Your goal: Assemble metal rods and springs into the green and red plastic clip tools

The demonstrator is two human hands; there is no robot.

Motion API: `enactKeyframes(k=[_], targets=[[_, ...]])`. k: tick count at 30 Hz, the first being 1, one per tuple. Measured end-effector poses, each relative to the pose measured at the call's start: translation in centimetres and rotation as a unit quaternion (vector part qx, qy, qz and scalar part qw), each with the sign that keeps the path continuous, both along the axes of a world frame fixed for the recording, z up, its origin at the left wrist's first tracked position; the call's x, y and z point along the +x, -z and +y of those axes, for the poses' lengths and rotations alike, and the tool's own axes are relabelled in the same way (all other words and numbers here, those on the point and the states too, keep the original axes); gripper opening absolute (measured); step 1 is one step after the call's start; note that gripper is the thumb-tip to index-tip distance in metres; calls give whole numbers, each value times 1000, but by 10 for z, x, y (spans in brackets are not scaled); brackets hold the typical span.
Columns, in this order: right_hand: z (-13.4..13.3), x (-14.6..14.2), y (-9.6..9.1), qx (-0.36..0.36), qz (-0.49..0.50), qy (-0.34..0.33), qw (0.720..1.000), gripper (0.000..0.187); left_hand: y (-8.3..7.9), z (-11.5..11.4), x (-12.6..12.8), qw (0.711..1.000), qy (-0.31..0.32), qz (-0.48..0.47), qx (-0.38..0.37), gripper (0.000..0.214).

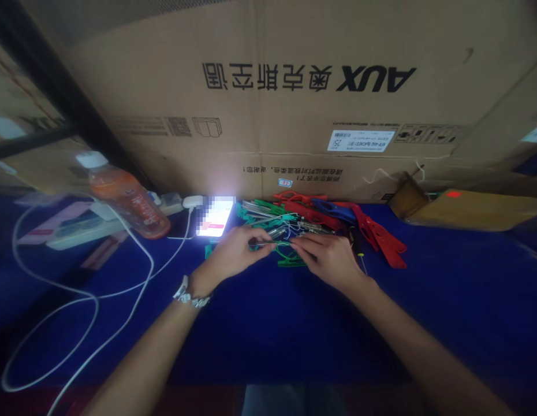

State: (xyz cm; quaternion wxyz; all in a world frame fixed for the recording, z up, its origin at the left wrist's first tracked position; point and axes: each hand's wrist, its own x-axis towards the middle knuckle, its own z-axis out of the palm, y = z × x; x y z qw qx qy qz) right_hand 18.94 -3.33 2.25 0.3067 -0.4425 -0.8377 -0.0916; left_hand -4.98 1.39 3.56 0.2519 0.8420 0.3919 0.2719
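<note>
My left hand (237,249) and my right hand (328,257) meet over a blue-covered table (446,300). Both are closed in a pinch on a green plastic clip (284,254) with a thin metal wire part between the fingertips. Just behind the hands lies a pile of clips (312,216), green at the left, red and blue at the right, with several metal springs among them. A beaded bracelet (188,296) sits on my left wrist.
A lit phone (215,216) lies left of the pile, plugged in by a white cable (121,277) that loops over the table. A bottle of orange drink (125,199) and a power strip (84,228) are at the left. A big cardboard box (294,92) walls the back; a wooden block (472,209) lies right.
</note>
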Motion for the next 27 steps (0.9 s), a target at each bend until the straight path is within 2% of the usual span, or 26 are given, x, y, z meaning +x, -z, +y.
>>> enactKeyframes(k=[7, 12, 21, 27], targets=[[4, 1, 5, -28, 23, 3, 999, 23, 2, 2, 1, 999, 20, 23, -7, 19], [4, 4, 7, -44, 30, 5, 999, 23, 3, 3, 3, 999, 37, -13, -24, 19], [3, 4, 6, -46, 22, -4, 999, 25, 6, 10, 0, 987, 62, -43, -139, 21], [5, 4, 2, -139, 75, -19, 987, 24, 9, 15, 0, 988, 71, -1, -134, 28]])
